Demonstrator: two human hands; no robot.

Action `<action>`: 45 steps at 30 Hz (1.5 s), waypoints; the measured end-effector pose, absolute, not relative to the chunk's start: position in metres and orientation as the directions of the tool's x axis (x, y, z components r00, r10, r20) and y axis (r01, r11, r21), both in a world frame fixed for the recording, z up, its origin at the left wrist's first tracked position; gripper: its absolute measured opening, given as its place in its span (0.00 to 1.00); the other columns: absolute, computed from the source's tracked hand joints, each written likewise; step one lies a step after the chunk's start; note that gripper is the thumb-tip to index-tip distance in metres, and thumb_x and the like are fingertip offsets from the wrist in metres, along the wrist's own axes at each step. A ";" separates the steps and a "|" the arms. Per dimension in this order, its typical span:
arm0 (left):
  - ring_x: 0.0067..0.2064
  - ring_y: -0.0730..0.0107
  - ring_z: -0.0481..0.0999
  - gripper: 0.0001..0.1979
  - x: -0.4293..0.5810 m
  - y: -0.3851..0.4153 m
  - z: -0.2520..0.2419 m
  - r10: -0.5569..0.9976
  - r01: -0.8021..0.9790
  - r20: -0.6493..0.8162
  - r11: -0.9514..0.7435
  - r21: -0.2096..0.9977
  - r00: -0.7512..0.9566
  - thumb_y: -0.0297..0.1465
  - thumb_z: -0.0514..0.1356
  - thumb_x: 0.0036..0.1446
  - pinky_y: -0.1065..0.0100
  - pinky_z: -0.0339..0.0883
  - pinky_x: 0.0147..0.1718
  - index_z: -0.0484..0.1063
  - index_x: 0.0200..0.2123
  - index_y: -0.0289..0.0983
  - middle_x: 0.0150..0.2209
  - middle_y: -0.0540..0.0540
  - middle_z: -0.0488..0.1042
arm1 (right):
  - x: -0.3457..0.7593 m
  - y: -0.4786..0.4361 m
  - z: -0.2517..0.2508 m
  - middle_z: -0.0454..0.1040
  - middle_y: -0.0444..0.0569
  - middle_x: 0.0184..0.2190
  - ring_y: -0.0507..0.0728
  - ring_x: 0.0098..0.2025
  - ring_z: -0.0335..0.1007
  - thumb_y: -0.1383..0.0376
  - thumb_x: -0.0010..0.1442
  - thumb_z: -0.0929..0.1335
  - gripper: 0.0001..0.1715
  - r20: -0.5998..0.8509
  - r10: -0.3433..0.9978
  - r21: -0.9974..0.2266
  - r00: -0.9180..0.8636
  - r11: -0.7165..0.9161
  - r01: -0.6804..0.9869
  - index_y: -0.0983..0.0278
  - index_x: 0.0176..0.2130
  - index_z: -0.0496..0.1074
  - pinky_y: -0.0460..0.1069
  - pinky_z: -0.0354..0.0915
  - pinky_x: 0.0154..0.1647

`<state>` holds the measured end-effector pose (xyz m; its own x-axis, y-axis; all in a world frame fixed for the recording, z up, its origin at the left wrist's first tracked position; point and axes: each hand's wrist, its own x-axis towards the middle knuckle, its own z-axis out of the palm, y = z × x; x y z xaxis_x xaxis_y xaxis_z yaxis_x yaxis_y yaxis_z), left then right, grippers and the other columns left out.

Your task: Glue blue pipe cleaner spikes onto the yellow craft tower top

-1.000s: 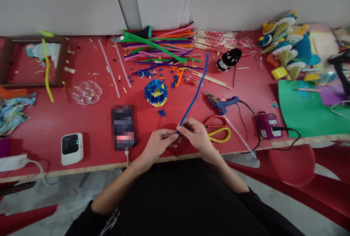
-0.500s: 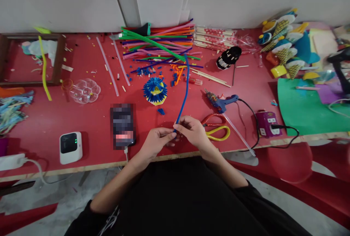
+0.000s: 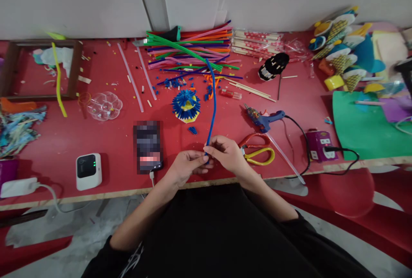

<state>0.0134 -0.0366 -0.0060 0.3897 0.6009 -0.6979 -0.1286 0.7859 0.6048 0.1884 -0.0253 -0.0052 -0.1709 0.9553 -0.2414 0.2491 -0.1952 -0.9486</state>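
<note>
A long blue pipe cleaner (image 3: 214, 106) rises in a slight curve from between my hands, its far tip over the bundle at the back. My left hand (image 3: 189, 166) pinches its near end between thumb and fingers. Just above that, my right hand (image 3: 225, 153) grips the same stem between thumb and forefinger. Beyond my hands stands a blue and yellow fringed craft piece (image 3: 186, 106), with short blue cut bits (image 3: 192, 130) in front of it. Scissors (image 3: 259, 149) with red and yellow handles lie beside my right hand.
A blue glue gun (image 3: 265, 119) is plugged into a purple power block (image 3: 318, 147) at right. Coloured pipe cleaners (image 3: 189, 48) lie at the back. A phone (image 3: 148, 147) and a white device (image 3: 89, 171) sit left. A black and white craft figure (image 3: 273, 66) stands back right.
The blue pipe cleaner's far end has swung to the left. My hands keep their pinch on its near end, and the whole view has shifted slightly.
</note>
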 end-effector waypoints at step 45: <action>0.38 0.62 0.88 0.12 0.014 -0.042 -0.003 0.874 -0.123 -0.468 0.483 0.867 0.128 0.37 0.69 0.59 0.60 0.84 0.44 0.73 0.40 0.37 0.34 0.44 0.87 | 0.366 -0.058 0.013 0.83 0.58 0.38 0.67 0.40 0.81 0.54 0.57 0.71 0.15 -0.271 0.963 0.005 -0.014 0.016 1.000 0.61 0.40 0.73 0.52 0.61 0.32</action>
<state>0.0136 -0.0423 -0.0033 0.1282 0.8742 -0.4683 -0.1228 0.4825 0.8672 0.3665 -0.0576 0.0129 -0.0144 0.9625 -0.2709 0.9999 0.0163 0.0046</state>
